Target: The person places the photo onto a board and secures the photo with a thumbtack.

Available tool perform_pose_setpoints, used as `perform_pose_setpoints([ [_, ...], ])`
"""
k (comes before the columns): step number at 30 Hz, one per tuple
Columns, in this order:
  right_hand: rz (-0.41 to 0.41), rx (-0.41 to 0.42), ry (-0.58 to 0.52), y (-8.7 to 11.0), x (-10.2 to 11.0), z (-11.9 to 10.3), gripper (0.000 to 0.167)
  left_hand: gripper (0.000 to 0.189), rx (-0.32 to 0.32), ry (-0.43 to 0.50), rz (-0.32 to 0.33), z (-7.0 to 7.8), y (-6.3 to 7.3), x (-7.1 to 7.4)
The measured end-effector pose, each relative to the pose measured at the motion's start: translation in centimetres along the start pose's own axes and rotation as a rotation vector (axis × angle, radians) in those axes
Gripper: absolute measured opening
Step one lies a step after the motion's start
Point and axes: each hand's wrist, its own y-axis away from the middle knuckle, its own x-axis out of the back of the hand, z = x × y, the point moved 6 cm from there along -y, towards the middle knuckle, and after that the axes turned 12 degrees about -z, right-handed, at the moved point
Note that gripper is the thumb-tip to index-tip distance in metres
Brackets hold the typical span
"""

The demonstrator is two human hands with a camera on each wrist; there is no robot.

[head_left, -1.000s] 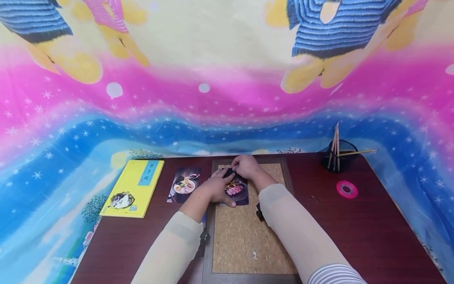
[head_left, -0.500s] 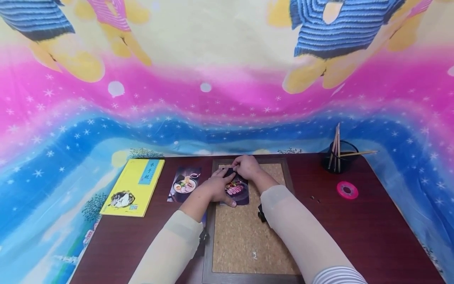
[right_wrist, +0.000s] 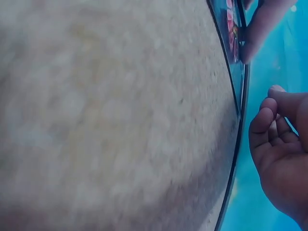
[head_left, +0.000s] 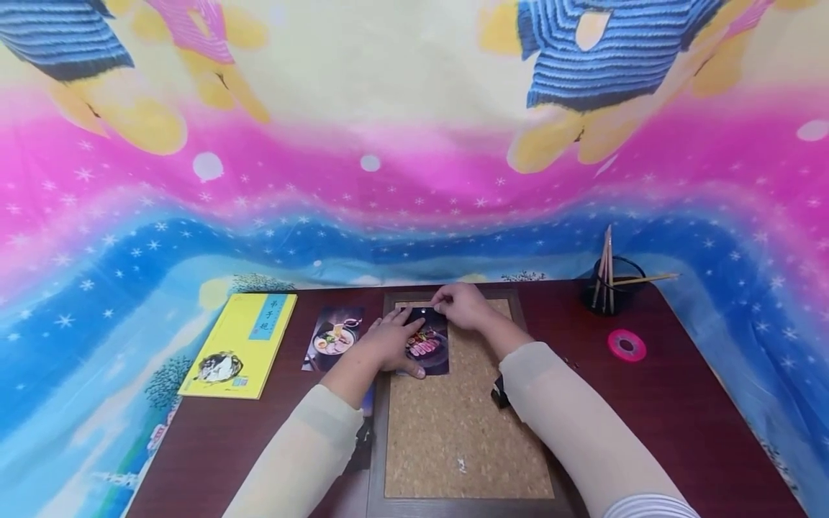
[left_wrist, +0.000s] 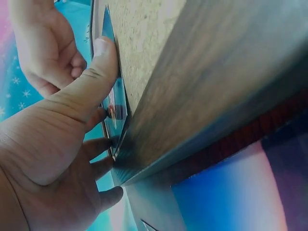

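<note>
My left hand (head_left: 393,344) lies with spread fingers on a dark food photo (head_left: 435,360), near the upper left of a framed cork board (head_left: 466,432). A small pale pin head (head_left: 423,311) shows at the photo's top edge. Just right of it, above the photo's upper right corner, is my right hand (head_left: 463,306). Its fingers are curled and the thumb meets the index fingertip in the right wrist view, where the right hand (right_wrist: 284,144) appears apart from the board. Nothing can be seen between those fingertips. The left thumb (left_wrist: 98,72) rests along the photo's edge in the left wrist view.
Left of the board lie a ramen photo (head_left: 334,339) and a yellow book (head_left: 239,345). Small white bits (head_left: 462,466) are low on the cork. At right are a pink round case (head_left: 627,346), a black pencil cup (head_left: 605,295), and tiny dark pieces (head_left: 571,362).
My right hand has drawn away rightward from the photo's top edge, so the pin head now shows. The left hand keeps its place on the photo.
</note>
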Motion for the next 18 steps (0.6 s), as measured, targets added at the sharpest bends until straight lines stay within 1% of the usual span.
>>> perform_pose_setpoints([
  [4, 0.025, 0.0, 0.019, 1.0, 0.4, 0.4, 0.014, 0.11, -0.018, 0.003, 0.009, 0.0, 0.2, -0.1],
  [9, 0.048, -0.004, 0.015, 2.4, 0.6, 0.9, 0.015, 0.106, -0.029, 0.022, 0.031, 0.1, 0.6, -0.2],
  [16, 0.073, 0.015, 0.031, 4.4, 0.9, 1.2, 0.012, 0.114, -0.029, -0.002, 0.065, 0.1, 0.9, -1.0],
  [18, 0.088, 0.012, 0.032, 5.0, 1.0, 1.3, 0.011, 0.114, -0.04, 0.014, 0.077, 0.2, 1.1, -1.0],
])
